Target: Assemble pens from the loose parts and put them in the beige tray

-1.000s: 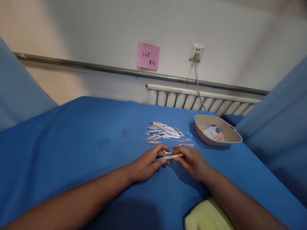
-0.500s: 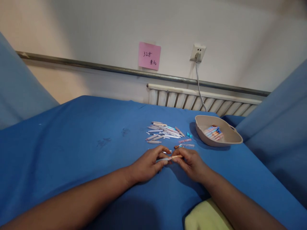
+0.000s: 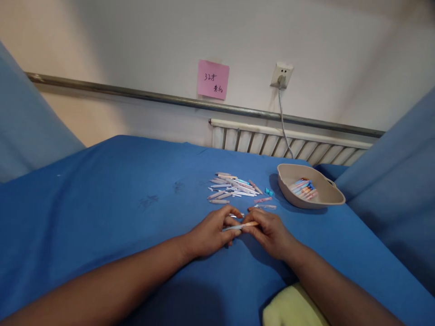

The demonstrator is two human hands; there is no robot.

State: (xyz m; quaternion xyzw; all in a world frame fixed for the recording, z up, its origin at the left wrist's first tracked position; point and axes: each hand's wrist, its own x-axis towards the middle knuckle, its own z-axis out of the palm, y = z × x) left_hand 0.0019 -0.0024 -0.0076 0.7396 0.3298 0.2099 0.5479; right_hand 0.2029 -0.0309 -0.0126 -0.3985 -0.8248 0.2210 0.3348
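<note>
A slim pen (image 3: 250, 224), pale at its left end and orange at its right, lies level between my two hands. My left hand (image 3: 215, 230) pinches the pale end with thumb and fingers. The orange end is held by my right hand (image 3: 268, 228), whose fingertips almost meet the left ones. Just beyond the hands is a pile of pale pens and pen parts (image 3: 233, 186) on the blue cloth (image 3: 136, 217). Pink and clear barrel pieces (image 3: 263, 199) and small teal pieces (image 3: 268, 192) lie to the right of the pile.
A beige basket (image 3: 288, 192) holding several assembled-looking pens stands at the right. Yellow-green fabric (image 3: 292, 308) is at the bottom edge. Behind the cloth are a white radiator (image 3: 258, 141), a metal rail (image 3: 152, 96) and a cable plugged into a wall socket (image 3: 282, 75).
Both hands still hold the pen, with only slight shifts of the fingers. The brownish and teal piece beside my right fingertips no longer shows. The view has moved slightly.
</note>
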